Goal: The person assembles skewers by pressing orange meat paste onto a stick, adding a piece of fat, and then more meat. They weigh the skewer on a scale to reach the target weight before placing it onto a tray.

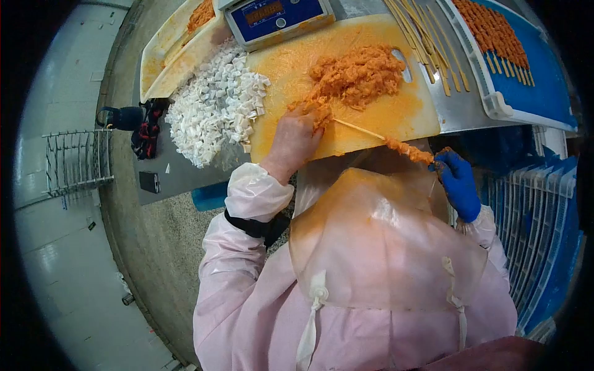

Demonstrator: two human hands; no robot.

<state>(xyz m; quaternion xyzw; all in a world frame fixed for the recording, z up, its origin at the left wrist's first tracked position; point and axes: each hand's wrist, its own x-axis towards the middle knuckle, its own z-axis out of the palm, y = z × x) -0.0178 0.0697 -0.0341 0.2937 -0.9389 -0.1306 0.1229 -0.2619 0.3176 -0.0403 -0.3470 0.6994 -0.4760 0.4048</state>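
My bare left hand point(297, 136) rests at the front of the yellow-stained cutting board point(377, 127), its fingers curled round some orange marinated meat point(318, 114). From beside those fingers a bamboo skewer point(359, 128) runs towards my right hand, its middle bare. Orange meat pieces point(405, 149) are threaded along its right part. My right hand point(459, 185), in a blue glove, grips that meat-covered end just past the board's front edge. Behind my left hand lies a heap of the same meat point(359, 75). White cubes point(216, 102) are piled left of the board.
A digital scale point(278, 21) stands behind the board, beside a white tub point(179, 59) of meat. Loose bamboo skewers point(430, 46) lie at the back right. A blue-lined tray point(544, 80) holds rows of loaded skewers point(495, 37). Stacked blue and white crates point(532, 204) are at right.
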